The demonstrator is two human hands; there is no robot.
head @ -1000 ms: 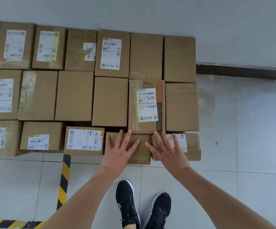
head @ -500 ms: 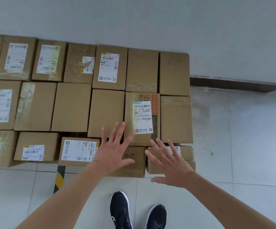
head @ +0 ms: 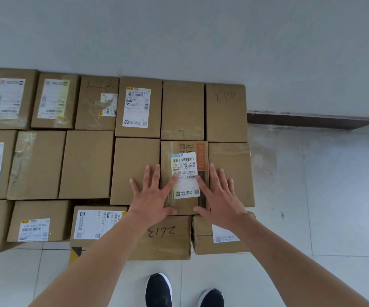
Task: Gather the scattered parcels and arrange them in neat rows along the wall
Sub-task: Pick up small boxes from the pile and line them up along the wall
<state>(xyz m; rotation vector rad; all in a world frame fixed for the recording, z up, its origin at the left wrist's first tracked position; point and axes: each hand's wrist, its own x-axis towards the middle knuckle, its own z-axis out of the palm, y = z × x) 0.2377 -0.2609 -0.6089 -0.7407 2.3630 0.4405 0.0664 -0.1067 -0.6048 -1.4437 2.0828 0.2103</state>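
Three rows of brown cardboard parcels (head: 86, 165) lie packed side by side against the pale grey wall (head: 179, 29) at 12 o'clock. In the middle row sits a brown cardboard parcel with a white barcode label and an orange strip (head: 185, 171). The left hand (head: 154, 196) lies at its 9 o'clock edge, straddling the seam with the plain brown cardboard box (head: 132, 160) beside it. The right hand (head: 220, 198) lies at its 3 o'clock edge. Both hands have fingers straight and spread, grasping nothing. At 6 o'clock of the labelled parcel a brown cardboard box marked 2613 (head: 168, 238) touches it, with two black shoes (head: 158, 289) on pale floor tiles (head: 311, 196) nearer the person.
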